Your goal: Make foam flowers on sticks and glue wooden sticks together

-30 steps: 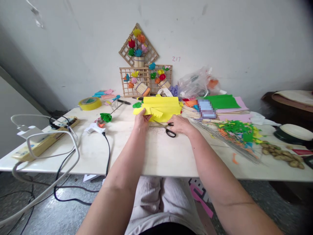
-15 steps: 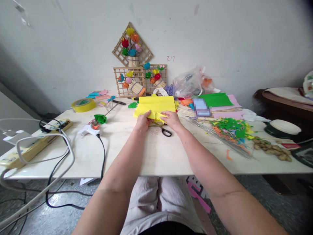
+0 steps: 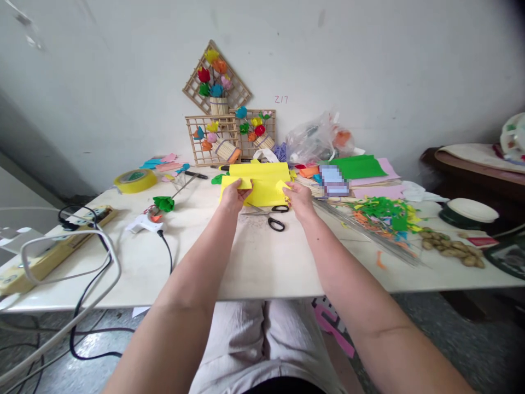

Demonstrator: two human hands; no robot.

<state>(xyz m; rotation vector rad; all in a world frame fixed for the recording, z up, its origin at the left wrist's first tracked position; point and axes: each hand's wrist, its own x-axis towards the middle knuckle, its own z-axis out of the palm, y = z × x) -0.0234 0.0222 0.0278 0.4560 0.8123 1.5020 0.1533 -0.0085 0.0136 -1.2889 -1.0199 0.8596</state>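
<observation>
"What takes up the most room in front of you?"

"The long white counter (image 3: 262, 273). At its back stand three square wooden lattice frames (image 3: 237, 94) with bright flowers on them, one turned on its corner above the other two. A crumpled clear plastic bag (image 3: 309, 143) sits to the right of them."

"And the yellow material?"

"The wide, thin yellow sheet (image 3: 264, 189) lies in the middle of the counter, in front of the lattice frames. A flat green sheet (image 3: 361, 168) is well off to its right, over pink ones."

"What about your hands?"

"They're both over the yellow sheet, apart from each other. My left hand (image 3: 235, 196) is pinching a flat yellow strip (image 3: 241, 183) between thumb and fingers. My right hand (image 3: 298, 198) has its fingertips closed on a small yellow piece (image 3: 282, 187)."

"Anything smaller nearby?"

"To the left there's a round roll of yellow tape (image 3: 139, 181), with a white glue gun (image 3: 145, 221) nearer me. A green flower (image 3: 164, 203) on a thin stem lies just beside the glue gun. The black-handled metal scissors (image 3: 268, 213) rest at the sheet's near edge, between my hands and a little closer to me, blades parted. Neither hand is holding them."
</observation>
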